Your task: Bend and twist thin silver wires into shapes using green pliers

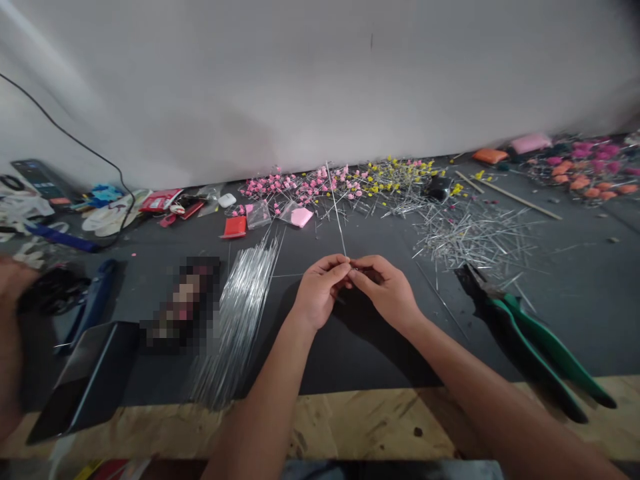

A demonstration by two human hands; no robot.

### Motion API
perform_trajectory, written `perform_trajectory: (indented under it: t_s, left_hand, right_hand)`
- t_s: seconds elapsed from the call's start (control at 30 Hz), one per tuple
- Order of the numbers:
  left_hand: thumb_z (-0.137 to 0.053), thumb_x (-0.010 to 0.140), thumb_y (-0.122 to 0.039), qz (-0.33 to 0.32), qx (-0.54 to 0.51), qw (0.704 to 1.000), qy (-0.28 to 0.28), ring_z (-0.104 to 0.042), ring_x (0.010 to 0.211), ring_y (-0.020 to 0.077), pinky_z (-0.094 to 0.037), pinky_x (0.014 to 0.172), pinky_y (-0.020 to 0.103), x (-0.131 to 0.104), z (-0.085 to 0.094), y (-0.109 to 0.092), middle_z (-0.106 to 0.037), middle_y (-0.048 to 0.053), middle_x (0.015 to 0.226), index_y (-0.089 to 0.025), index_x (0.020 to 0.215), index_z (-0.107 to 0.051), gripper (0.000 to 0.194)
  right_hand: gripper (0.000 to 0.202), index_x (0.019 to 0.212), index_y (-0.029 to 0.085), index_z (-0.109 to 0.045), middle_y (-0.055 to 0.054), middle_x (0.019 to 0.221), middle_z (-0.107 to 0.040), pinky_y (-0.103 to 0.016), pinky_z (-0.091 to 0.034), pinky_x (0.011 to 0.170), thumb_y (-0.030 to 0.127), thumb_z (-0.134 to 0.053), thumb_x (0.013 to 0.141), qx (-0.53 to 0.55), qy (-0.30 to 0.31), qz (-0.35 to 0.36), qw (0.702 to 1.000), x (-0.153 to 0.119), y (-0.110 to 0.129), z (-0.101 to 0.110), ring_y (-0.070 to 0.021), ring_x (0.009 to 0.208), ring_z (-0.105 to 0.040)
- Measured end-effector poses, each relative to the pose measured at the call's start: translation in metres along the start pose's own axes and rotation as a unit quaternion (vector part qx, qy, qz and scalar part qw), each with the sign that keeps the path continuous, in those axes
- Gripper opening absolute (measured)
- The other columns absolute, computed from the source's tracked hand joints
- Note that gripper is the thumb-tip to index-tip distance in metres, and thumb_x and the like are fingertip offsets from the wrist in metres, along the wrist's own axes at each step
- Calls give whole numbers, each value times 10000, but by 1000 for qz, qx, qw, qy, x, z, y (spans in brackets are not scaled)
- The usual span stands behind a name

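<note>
My left hand point(323, 287) and my right hand point(383, 287) meet over the dark tabletop, fingertips almost touching. Both are closed in a pinch on a thin silver wire point(337, 212), which rises from between the fingers toward the back. Whether it is bent at the fingertips is hidden. Left of my left hand lies a long bundle of straight silver wires point(245, 293). Green-handled pliers point(520, 333) rest with their jaws apart to the right of my right hand, beside a loose pile of short wires point(473, 233).
Wires with pink tips point(320, 181) and yellow tips point(395, 175) crowd the back, near a red packet point(235, 227). Orange-tipped pieces point(580, 181) lie far right. At left are a phone on a dark stand point(90, 373), blue-handled pliers point(93, 300) and another person's arm point(10, 333).
</note>
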State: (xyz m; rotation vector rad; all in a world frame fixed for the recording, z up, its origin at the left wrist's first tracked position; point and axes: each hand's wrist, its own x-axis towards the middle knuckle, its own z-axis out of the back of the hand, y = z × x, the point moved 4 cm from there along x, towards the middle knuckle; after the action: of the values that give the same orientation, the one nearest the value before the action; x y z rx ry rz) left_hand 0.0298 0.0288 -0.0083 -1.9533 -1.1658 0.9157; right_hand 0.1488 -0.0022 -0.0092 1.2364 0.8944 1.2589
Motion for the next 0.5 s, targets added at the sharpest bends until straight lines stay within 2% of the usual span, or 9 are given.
perform_trajectory:
  t_s: [0.27,0.5]
  left_hand:
    - [-689,652,-162,-17,5,1000,-13,-540,552,55,-414,559,187,0,0,1,-589,-32,648,-156,753,-639,113]
    - [-688,652,-178,-22,20,999,-19,-530,557,59,-413,577,206,0,-2,3,-586,-31,648,-157,758,-638,119]
  right_hand:
    - [160,783,217,-660,-27,799,-647,-298,-449,701,336,-554,782,-60,-53,31,996,-8,15,2,-152,749,-590]
    - [185,765,228,-646,-35,779,-656,-332,-432,712,374,-537,793,-72,-65,-11,995,-11,14,1,-181,758,-584]
